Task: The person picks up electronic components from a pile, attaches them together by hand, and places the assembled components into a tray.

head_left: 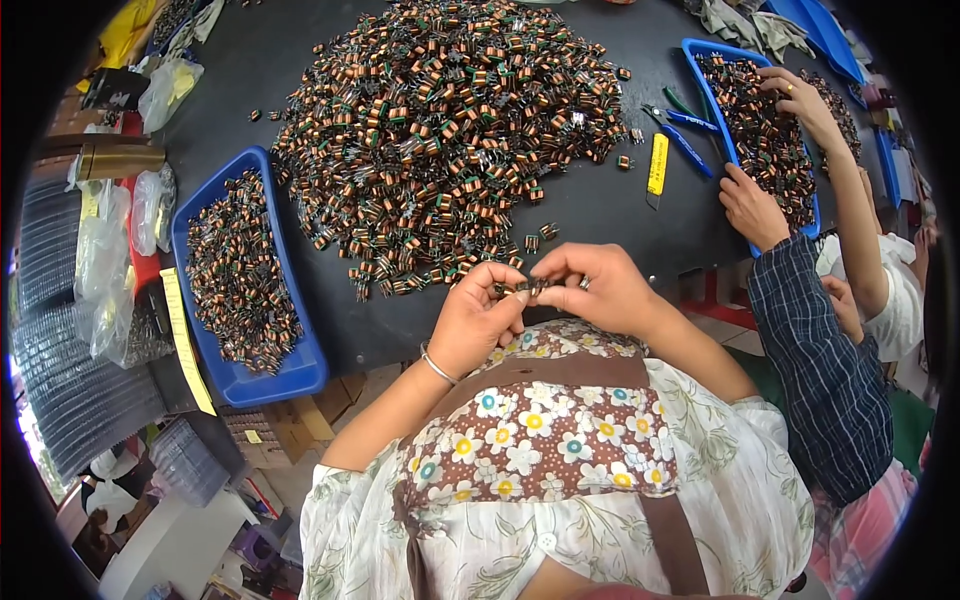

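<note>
A big heap of small copper-wound coils [440, 130] covers the middle of the table. At its near edge, close to my body, both my hands meet with fingertips pinched. Between them are small dark coil components [537, 286], partly hidden by the fingers. My left hand [478, 322], with a bangle at its wrist, is closed on one end. From the other side, my right hand [603, 288] pinches the same parts with thumb and fingers. A couple of loose coils [531, 243] lie on the table just beyond my fingertips.
At the left stands a blue tray [314, 372] full of coils. A yellow utility knife [656, 166] and blue-handled pliers [688, 152] lie to the right. Beyond them, a co-worker's hands [755, 208] reach to another blue tray [690, 58] of coils. Plastic bags [105, 270] hang far left.
</note>
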`<state>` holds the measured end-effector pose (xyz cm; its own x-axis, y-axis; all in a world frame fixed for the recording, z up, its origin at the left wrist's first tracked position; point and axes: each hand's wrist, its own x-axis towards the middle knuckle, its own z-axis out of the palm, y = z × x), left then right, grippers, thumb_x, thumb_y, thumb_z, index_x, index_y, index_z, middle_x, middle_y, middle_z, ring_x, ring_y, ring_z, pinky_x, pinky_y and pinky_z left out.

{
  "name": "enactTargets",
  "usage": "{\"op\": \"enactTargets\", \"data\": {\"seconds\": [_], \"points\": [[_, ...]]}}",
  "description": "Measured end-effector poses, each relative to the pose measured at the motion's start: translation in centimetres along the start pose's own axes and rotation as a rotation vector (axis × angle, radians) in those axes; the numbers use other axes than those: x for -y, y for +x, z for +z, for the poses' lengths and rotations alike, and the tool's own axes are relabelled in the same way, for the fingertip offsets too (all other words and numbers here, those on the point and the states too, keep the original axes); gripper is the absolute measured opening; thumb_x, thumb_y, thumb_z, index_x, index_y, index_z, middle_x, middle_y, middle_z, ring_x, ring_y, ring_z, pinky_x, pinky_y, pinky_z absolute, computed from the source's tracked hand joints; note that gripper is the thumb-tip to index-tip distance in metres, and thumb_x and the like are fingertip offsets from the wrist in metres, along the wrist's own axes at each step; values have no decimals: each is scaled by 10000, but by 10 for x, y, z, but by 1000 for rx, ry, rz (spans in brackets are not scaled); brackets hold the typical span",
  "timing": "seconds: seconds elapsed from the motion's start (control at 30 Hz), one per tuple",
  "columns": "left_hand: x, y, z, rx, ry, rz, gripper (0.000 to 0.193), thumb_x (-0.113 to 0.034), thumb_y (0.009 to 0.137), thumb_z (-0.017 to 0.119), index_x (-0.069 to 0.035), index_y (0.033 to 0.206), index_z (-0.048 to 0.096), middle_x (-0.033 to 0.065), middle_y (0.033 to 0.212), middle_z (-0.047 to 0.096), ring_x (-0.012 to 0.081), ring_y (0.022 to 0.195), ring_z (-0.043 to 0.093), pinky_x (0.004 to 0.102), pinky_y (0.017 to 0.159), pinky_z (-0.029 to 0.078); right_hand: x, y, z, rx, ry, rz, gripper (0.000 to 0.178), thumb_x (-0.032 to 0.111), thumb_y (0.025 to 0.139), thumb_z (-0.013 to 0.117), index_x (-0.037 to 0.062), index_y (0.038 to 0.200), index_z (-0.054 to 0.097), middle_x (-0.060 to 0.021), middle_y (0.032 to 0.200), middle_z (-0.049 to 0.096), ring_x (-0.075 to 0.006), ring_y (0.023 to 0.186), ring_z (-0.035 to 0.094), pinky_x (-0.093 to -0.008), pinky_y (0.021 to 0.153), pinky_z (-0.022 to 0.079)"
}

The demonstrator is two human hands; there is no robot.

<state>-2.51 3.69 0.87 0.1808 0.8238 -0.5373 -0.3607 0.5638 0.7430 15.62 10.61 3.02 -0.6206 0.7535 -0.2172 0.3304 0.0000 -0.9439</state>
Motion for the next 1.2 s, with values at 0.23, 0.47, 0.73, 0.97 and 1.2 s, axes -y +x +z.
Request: {"op": "enactTargets", "data": {"seconds": [0.23,0.47,0.73,0.97,1.2], "points": [[0,24,32,148,-78,-143,162,-62,847,565,-53,997,505,31,642,553,69,484,483,184,432,369,-17,-12,-36,-96,-206,-307,193,83,710,713,48,893,661,-67,704,617,-168,594,579,-264,538,451],[15,72,147,105,-130,-148,121,-54,854,561,-35,966,519,58,700,583,86,513,506,191,429,379,-48,-53,-153,-44,-341,-420,178,78,737,675,92,914,667,-60,729,618,-222,665,610,-317,578,483],[12,55,125,-46,-80,-38,77,-32,854,558,-10,924,537,94,855,631,70,543,523,185,434,413,-63,-19,-142,-191,-512,-343,214,38,732,647,96,937,633,-45,976,599,-236,813,617,-316,677,511],[-10,10,7,-16,96,-41,115,-19,847,563,-13,955,525,87,835,622,61,555,519,180,441,397,-30,20,-25,-179,-419,-263,136,53,740,664,56,873,638,-66,878,597,-234,740,599,-307,637,487],[-10,-2,-21,-46,58,-29,124,-59,804,618,-27,908,557,19,656,581,34,477,494,172,422,385,5,22,14,-19,-97,-99,158,97,709,729,31,818,635,-72,735,596,-141,581,566,-253,527,440]]}}
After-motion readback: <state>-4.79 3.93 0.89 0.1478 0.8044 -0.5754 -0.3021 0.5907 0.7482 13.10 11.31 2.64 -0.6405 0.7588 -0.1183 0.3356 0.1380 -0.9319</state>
